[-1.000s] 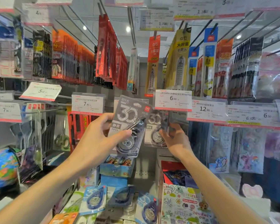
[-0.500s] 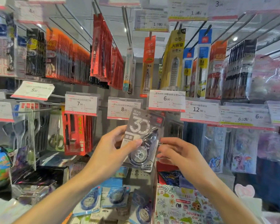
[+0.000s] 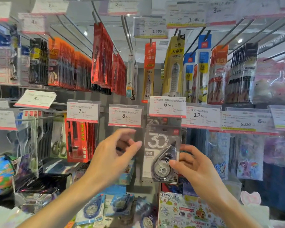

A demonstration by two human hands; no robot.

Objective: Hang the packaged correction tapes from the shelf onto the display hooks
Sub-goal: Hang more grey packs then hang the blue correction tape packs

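Note:
A grey correction tape package (image 3: 161, 145) marked "30" hangs upright below the 6.00 price tag (image 3: 167, 106), with another like it partly showing behind its top. My right hand (image 3: 194, 167) pinches its lower right edge, thumb on the front. My left hand (image 3: 112, 155) hovers just left of it, fingers spread and blurred, touching nothing. On the shelf below lie more packaged correction tapes (image 3: 92, 208), blue ones, flat and overlapping. The hook itself is hidden behind the tag.
The 8.00 price tag (image 3: 125, 115) has nothing hanging under it. Red utility-knife packs (image 3: 79, 140) and scissors (image 3: 58, 145) hang at the left. A globe (image 3: 0, 175) sits far left, and a cartoon-printed box (image 3: 187, 211) stands below my right hand. Pen packs hang overhead.
My left hand let go of the grey package and drew back to the left. The package moved right and up under the 6.00 tag, and my right hand took its edge.

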